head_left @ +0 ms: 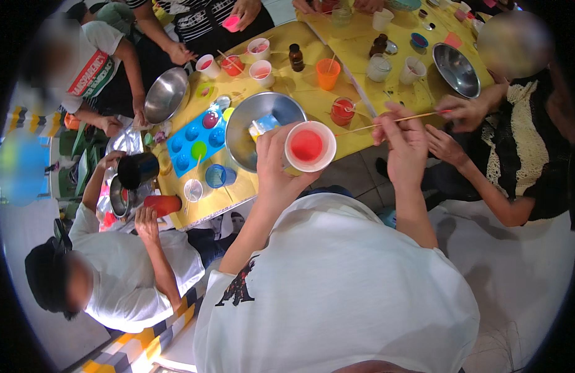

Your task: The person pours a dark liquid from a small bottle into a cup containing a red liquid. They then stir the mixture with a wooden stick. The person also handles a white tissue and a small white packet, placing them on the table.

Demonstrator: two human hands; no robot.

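My left hand (273, 163) is wrapped round a white paper cup (329, 159), tilted so that the pinkish-red liquid (306, 145) inside shows. Between the fingers of my right hand (405, 146) is a thin wooden stick (357, 129), its left tip close to the cup's rim. The stick's reddish other end lies by a co-worker's hand (464, 115); whether they touch I cannot tell. Behind my left hand stands a steel bowl (236, 142) with a yellow, blue and white packet (262, 126), partly hidden by my fingers.
On the yellow-covered table (287, 38) lie a blue silicone mold (174, 147), a blue cup (220, 176), an orange cup (328, 76), a red-filled jar (342, 110) and a brown bottle (296, 57). At left a co-worker holds a dark pot (138, 171). Another steel bowl (456, 71) stands far right.
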